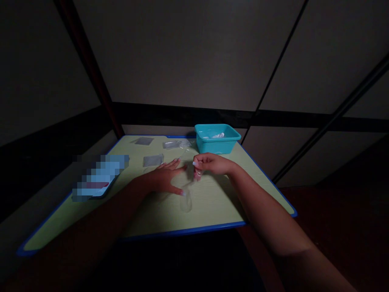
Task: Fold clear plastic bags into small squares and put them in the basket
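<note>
My left hand (pixel 165 178) lies low over the table with its fingers spread, palm down. Its thumb touches or nearly touches a piece of clear plastic film (pixel 186 201) that rests on the tabletop. Just to the right, my right hand (pixel 212 163) is closed in a pinch, its fingers curled around clear plastic film. Whether this is the same piece as the one by my left thumb, I cannot tell. Beyond my left fingertips sits a flat, greyish clear packet (pixel 152 160).
A teal plastic basin (pixel 217 147) with clear plastic inside stands at the back right. Another flat packet (pixel 144 140) and crumpled clear plastic (pixel 173 144) lie along the back. A pixelated flat object (pixel 101 176) is at the left edge. The table (pixel 219 211) has a blue rim.
</note>
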Tool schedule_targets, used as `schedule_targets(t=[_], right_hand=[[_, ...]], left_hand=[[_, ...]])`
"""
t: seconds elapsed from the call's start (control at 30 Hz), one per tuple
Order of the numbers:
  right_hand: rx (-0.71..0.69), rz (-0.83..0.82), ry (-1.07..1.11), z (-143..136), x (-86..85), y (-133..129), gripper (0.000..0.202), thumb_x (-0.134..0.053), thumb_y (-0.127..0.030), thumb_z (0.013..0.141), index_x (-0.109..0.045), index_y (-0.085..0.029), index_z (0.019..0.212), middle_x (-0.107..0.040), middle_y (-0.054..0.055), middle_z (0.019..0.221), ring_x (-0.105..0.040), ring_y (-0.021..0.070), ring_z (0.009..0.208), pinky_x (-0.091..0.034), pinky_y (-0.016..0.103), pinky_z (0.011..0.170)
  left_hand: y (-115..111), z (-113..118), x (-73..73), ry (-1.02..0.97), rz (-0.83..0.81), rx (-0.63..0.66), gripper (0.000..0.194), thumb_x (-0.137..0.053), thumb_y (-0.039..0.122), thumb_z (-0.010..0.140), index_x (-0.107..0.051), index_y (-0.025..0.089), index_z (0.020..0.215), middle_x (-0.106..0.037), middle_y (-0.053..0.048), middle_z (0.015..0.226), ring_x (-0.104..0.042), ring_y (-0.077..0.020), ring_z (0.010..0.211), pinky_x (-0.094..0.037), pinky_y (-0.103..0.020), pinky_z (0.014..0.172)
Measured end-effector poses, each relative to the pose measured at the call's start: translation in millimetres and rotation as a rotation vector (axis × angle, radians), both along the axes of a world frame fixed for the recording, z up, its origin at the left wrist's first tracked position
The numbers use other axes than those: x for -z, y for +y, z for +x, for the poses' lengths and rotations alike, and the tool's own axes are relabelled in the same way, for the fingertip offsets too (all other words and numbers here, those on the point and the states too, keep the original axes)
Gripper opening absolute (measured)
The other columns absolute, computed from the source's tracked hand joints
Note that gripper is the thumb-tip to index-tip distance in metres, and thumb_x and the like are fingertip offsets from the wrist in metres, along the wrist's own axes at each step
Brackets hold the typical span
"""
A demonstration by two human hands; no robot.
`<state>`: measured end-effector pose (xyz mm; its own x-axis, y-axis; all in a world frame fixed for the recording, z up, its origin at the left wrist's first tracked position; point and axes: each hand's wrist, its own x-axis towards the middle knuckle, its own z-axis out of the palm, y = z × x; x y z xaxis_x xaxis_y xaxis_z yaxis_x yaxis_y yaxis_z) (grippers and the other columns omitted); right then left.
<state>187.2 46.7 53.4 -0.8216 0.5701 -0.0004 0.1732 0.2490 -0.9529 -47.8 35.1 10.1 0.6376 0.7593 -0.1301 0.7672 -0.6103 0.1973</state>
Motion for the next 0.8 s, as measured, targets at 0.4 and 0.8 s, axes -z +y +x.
schedule_targets(t=[0.4, 0.8], right_hand=[[0.606, 0.323, 0.149, -4, 12.6, 16, 0.039, -0.042, -0.054, 0.086, -0.053, -0.017, 0.093, -0.067, 0.006, 0.086, -0.064, 0.0151, 0.069, -0.051, 0.029, 0.063], [0.44, 0.693, -0.437, -5, 12.2, 2, 0.047, -0.044, -0.043, 0.09, -0.052, -0.017, 0.128, -0.053, 0.013, 0.131, -0.05, 0.0253, 0.12, -0.037, 0.04, 0.101]], left_hand=[[-7, 9, -4.9, -0.14, 0.161, -0.022, 0.081, -0.043, 0.063, 0.081, -0.019, 0.02, 0.145, -0.011, -0.014, 0.152, -0.011, -0.0299, 0.139, -0.013, -0.055, 0.108], [-1, 1, -13.6, -0.036, 0.077, -0.147, 0.087, -0.047, 0.064, 0.075, -0.021, 0.019, 0.145, -0.009, -0.015, 0.152, -0.009, -0.0297, 0.14, -0.007, -0.059, 0.106]])
